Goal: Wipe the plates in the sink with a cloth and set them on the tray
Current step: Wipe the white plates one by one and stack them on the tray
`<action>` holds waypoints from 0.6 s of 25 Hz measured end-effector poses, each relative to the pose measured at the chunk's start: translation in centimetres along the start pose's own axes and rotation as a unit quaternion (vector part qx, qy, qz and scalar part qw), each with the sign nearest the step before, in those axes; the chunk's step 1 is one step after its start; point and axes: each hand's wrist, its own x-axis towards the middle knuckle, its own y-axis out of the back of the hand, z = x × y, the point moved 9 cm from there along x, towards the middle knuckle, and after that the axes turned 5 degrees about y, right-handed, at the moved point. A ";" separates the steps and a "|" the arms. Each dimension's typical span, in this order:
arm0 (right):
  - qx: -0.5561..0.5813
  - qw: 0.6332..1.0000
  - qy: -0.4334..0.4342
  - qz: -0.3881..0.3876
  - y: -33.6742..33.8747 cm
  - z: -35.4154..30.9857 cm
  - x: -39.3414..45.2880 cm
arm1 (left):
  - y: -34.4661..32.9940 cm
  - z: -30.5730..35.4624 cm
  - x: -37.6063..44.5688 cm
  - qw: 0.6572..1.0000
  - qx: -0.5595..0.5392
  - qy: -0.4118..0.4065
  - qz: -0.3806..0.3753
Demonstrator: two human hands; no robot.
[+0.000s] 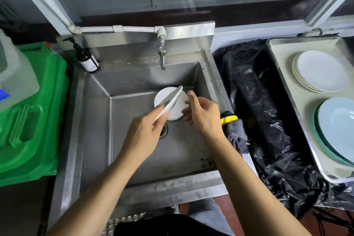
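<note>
**Operator:** State the current grip condition.

**Technician:** The left hand (pixel 148 130) pinches a white plate (pixel 169 102) by its near rim, thumb over the edge. The plate is tilted almost edge-on above the sink (pixel 122 140), over the remaining plates (pixel 177 110) stacked flat on the basin floor toward its far right corner. The right hand (pixel 201 113) holds nothing; its fingers are relaxed and slightly spread, just beside the lifted plate.

**Operator:** Where is the cloth?

**Technician:** The grey cloth (pixel 236 136), with its yellow-and-black band, is draped on the sink's right edge, just behind the right wrist. It is not in hand.

**Operator:** Hazards from this state?

**Technician:** Three, in my judgement. First, a one-point rim pinch on a possibly wet plate may slip, dropping it onto the stack below and chipping both. Second, a blind backward reach for the cloth may knock it off the edge onto the black bag (pixel 268 111). Third, the tray (pixel 283 74) at the right already carries two stacks, so a careless carry across the bag risks striking them.
</note>
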 end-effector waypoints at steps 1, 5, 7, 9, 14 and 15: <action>0.002 1.000 -0.002 -0.003 -0.3 -1.1 0.1 | -0.1 0.4 -0.4 0.999 0.022 -0.032 0.000; -0.061 0.998 -0.005 0.009 0.0 -0.8 0.5 | -1.2 1.8 -2.0 0.986 0.093 -0.134 -0.011; -0.075 0.997 -0.017 0.008 -0.1 0.2 0.2 | -1.7 1.3 -2.5 0.983 0.106 -0.150 -0.028; -0.057 0.998 -0.024 0.017 -0.2 0.6 -0.5 | -1.4 0.6 -2.6 0.985 0.097 -0.135 -0.035; 0.040 0.998 -0.021 0.051 0.1 0.8 -2.1 | 1.4 0.5 -2.4 0.995 0.039 -0.086 -0.013; 0.063 0.996 -0.021 0.058 0.2 0.8 -2.6 | 2.4 0.2 -2.2 0.997 0.033 -0.070 0.012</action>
